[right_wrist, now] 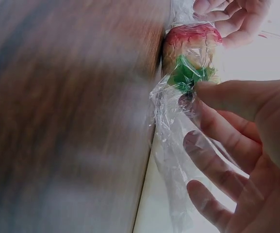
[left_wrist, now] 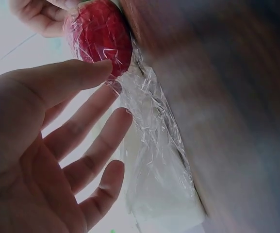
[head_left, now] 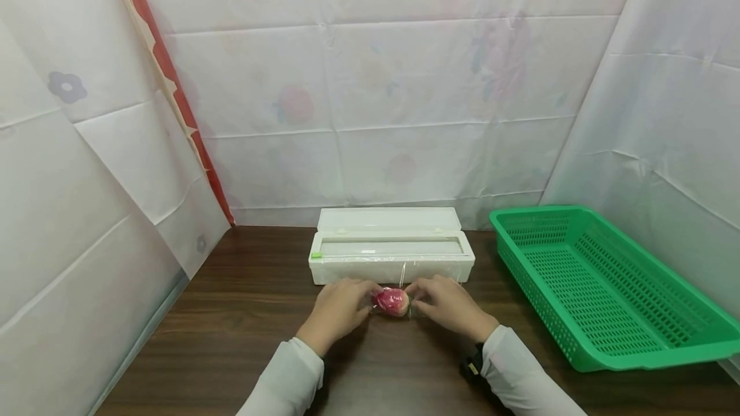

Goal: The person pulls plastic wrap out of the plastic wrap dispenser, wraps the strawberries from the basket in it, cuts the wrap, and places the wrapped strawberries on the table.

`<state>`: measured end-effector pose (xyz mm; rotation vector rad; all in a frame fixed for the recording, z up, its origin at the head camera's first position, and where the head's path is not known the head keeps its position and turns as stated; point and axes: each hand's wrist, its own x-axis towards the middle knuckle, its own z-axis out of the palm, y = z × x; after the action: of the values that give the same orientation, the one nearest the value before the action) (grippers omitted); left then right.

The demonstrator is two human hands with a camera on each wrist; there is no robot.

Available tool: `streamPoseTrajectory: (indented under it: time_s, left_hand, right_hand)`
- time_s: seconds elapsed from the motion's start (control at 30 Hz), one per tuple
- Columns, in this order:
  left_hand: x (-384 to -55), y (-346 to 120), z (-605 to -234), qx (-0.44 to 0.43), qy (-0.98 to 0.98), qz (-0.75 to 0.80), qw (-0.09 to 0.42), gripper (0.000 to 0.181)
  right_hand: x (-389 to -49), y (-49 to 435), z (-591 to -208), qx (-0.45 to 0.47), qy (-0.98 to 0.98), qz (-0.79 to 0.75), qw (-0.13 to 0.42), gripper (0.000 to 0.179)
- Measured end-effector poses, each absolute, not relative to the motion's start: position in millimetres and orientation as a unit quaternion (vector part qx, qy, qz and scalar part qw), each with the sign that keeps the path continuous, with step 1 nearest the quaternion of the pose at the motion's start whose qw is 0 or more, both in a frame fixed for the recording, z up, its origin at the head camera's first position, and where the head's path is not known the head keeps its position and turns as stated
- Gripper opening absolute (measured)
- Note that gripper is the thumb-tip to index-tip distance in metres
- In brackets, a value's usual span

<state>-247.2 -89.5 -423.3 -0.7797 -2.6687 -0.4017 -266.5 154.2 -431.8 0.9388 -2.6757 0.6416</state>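
Observation:
A red strawberry (head_left: 392,301) with a pale top and green leaves (right_wrist: 187,73) lies in cling film (left_wrist: 152,126) just in front of the white wrap dispenser (head_left: 393,269). At its red tip, my left hand (head_left: 342,308) pinches the film between thumb and forefinger. My right hand (head_left: 448,305) pinches the film beside the leaves at the opposite end. The other fingers of both hands are spread and slightly bent. Loose, crumpled film trails from both ends of the fruit along the dispenser's front.
The dispenser's lid (head_left: 390,218) stands raised at the back, and a small green piece (head_left: 316,255) sits at its left end. To the right is a green plastic basket (head_left: 578,287). White patterned sheeting (head_left: 376,101) walls in the brown wooden table (head_left: 231,345).

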Motion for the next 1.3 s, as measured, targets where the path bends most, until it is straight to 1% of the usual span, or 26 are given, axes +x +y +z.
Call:
streamPoseTrajectory:
  time_s: [0.3,0.57,0.67,0.87,0.97,1.13,1.3]
  left_hand:
    - [-247.9,-92.0,-424.9,-0.260,-0.942,-0.183,0.109,0.027]
    - [-247.3,-94.3,-424.5,-0.258,-0.946,-0.180,0.077,0.022]
    - [-247.0,-96.5,-422.6,-0.261,-0.946,-0.186,0.055,0.020]
    - [-245.1,-101.0,-415.0,-0.282,-0.935,-0.217,0.000,0.016]
    - [-243.5,-102.5,-410.9,-0.289,-0.930,-0.224,-0.016,0.015]
    - [-242.0,-103.4,-406.8,-0.292,-0.927,-0.232,-0.033,0.016]
    - [-242.2,-103.8,-407.0,-0.292,-0.925,-0.240,-0.044,0.017]
  right_hand:
    - [-266.2,152.7,-433.8,0.327,-0.913,0.222,0.104,0.021]
    - [-263.4,150.9,-434.7,0.341,-0.912,0.202,0.103,0.032]
    - [-262.7,151.3,-432.2,0.345,-0.913,0.202,0.081,0.032]
    - [-261.0,153.8,-424.6,0.369,-0.900,0.232,-0.001,0.031]
    - [-260.2,154.6,-422.1,0.382,-0.890,0.247,-0.031,0.028]
    - [-260.2,154.9,-421.2,0.389,-0.884,0.255,-0.052,0.026]
    - [-259.0,155.0,-418.7,0.384,-0.891,0.237,-0.047,0.029]
